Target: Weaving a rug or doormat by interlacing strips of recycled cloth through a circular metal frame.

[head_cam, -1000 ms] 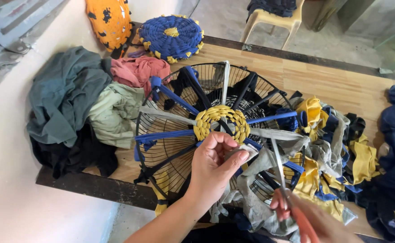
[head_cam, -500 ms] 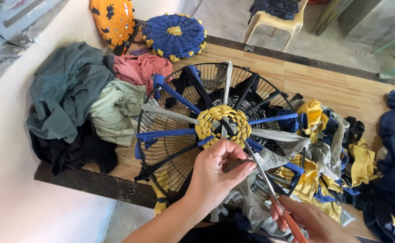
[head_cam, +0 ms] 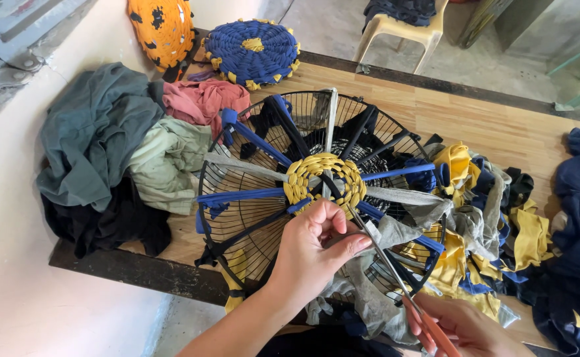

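A round black wire fan guard (head_cam: 237, 231) lies on the wooden table (head_cam: 495, 125), with blue, grey and black fabric strips stretched across it like spokes. A yellow woven disc (head_cam: 303, 175) sits at its centre. My left hand (head_cam: 313, 248) pinches a grey strip just below the woven disc. My right hand (head_cam: 468, 327) holds orange-handled scissors (head_cam: 386, 264), whose blades point up-left toward the strip beside my left fingers.
A pile of green, pink and black clothes (head_cam: 115, 158) lies left of the guard. Yellow, blue and grey fabric scraps (head_cam: 495, 225) are heaped on the right. An orange mat (head_cam: 161, 30) and a blue round mat (head_cam: 253, 49) lie at the back. A plastic chair (head_cam: 402, 26) stands beyond the table.
My right hand has brought the scissors up and left, so the blades now reach the strip at my left fingers. My left hand keeps its pinch near the woven centre.
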